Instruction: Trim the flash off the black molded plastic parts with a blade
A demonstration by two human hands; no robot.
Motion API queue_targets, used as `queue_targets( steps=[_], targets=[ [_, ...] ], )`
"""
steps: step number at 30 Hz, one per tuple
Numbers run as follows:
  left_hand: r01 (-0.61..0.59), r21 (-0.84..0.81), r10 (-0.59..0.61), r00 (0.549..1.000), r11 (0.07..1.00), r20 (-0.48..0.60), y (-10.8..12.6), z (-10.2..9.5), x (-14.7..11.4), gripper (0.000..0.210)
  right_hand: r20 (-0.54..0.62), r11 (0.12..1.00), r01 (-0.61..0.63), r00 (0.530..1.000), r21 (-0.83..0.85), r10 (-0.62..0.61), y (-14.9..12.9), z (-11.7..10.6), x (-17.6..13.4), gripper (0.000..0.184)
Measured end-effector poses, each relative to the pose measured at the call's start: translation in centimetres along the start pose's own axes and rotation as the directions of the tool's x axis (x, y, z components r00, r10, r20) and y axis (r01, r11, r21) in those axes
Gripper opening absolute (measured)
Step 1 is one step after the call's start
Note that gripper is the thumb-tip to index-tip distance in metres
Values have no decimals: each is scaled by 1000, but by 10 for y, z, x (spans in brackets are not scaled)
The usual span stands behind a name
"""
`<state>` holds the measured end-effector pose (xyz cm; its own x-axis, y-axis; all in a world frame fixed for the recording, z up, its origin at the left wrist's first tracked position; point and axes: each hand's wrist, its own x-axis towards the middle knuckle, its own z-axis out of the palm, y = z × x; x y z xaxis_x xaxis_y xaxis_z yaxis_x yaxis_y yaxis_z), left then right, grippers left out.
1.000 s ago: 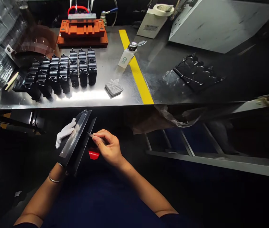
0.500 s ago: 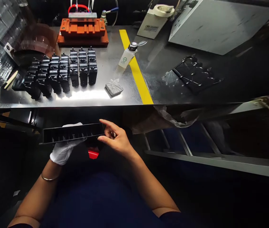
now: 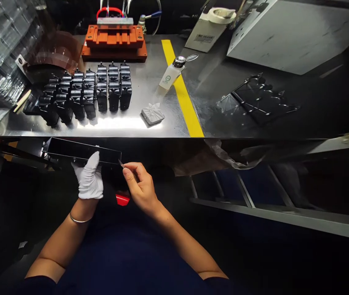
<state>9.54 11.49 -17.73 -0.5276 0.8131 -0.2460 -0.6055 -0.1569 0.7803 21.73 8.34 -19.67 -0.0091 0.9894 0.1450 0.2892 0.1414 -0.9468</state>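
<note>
The left hand [image 3: 90, 182], in a white glove, grips a long black housing [image 3: 69, 149] with its thumb across one side, while the bare right hand [image 3: 140, 186] pinches a small pointed blade [image 3: 121, 163] whose tip sits just ahead of those fingers, right by the housing's end; whether they touch I can't make out. Beyond the left fingers, rows of black parts [image 3: 90, 96] stand on the metal bench [image 3: 115, 131], an orange fixture [image 3: 115, 39] behind them. Past the right fingertips lie a white pad [image 3: 152, 114] and, farther off, a white bottle [image 3: 169, 76] with its lid up.
</note>
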Motion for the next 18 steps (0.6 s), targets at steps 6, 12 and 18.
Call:
queue_targets(
  steps=[6,12,18],
  targets=[
    [-350,136,339,936,927,97,-9,-12,-8,68,-35,975,-75,996,207,84,3,13,-5,18],
    [-395,231,371,918,889,139,-10,-16,-8,77,-81,970,-61,993,233,82,11,18,-5,17],
    [-352,219,335,936,910,113,7,-12,-16,72,-123,955,-172,971,241,206,46,17,-9,28]
  ],
)
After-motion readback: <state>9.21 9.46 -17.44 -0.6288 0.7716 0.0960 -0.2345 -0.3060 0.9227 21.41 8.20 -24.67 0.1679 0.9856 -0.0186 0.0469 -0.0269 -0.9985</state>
